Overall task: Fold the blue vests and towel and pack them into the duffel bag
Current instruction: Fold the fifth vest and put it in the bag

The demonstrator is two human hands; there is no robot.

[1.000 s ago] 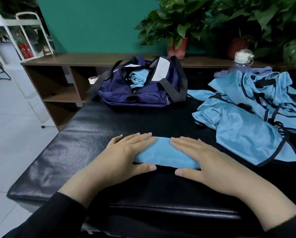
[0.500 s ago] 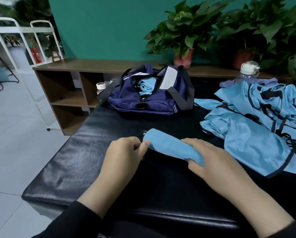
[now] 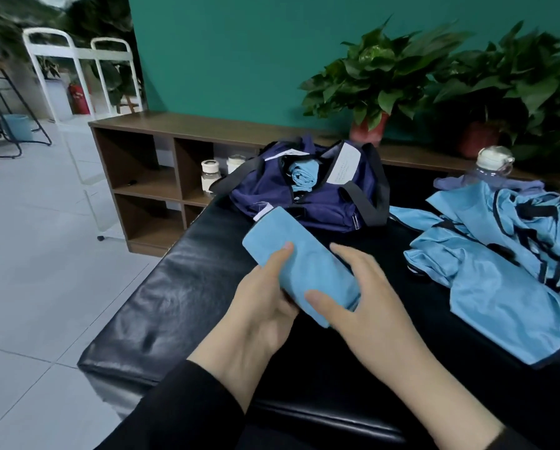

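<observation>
Both hands hold the rolled blue towel (image 3: 299,264) raised above the black padded worktop (image 3: 187,297). Left hand (image 3: 262,306) grips it from below, thumb on top. Right hand (image 3: 359,293) clasps its near end, fingers curled round. The roll points toward the open navy duffel bag (image 3: 272,196), which contains another blue roll (image 3: 303,177). Unfolded blue vests (image 3: 499,271) lie heaped to the right.

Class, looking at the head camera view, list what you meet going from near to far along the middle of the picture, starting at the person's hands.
left hand and right hand → rolled blue towel held in both → navy duffel bag, open with a blue roll inside → wooden shelf unit → potted plant → teal wall.
</observation>
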